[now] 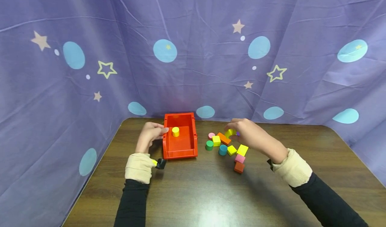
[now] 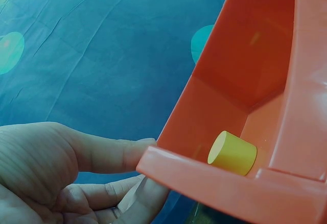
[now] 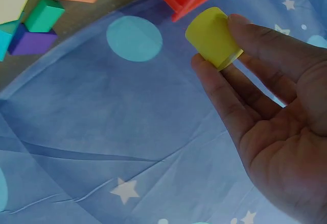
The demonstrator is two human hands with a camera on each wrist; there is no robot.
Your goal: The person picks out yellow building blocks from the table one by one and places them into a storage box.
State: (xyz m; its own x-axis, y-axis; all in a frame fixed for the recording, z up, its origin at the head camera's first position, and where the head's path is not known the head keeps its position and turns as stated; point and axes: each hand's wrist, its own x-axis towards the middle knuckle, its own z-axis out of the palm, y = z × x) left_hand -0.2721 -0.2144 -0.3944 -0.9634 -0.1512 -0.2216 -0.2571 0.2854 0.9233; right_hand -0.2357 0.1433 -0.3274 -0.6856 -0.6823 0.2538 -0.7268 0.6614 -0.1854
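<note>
My left hand (image 1: pixel 149 136) pinches the left wall of a red open-topped box (image 1: pixel 180 154) between thumb and fingers. In the left wrist view its thumb lies along the box's rim (image 2: pixel 204 178). A yellow cylinder (image 1: pixel 175 132) stands on the box floor near that wall. Over the blocks to the right, my right hand (image 1: pixel 245 132) pinches a second yellow cylinder (image 3: pixel 213 36) between thumb and fingertips. Below and beside it are an orange block (image 1: pixel 223 139), a yellow block (image 1: pixel 216 141) and a purple block (image 3: pixel 31 40), partly covered by the hand in the head view.
Other blocks lie on the wooden table (image 1: pixel 187 190): a green cylinder (image 1: pixel 209 145), a blue cylinder (image 1: pixel 222 150), yellow blocks (image 1: pixel 242 150), a pink block (image 1: pixel 240 158) and a red-brown block (image 1: pixel 239 167). A purple patterned cloth (image 1: pixel 196 53) hangs behind the table.
</note>
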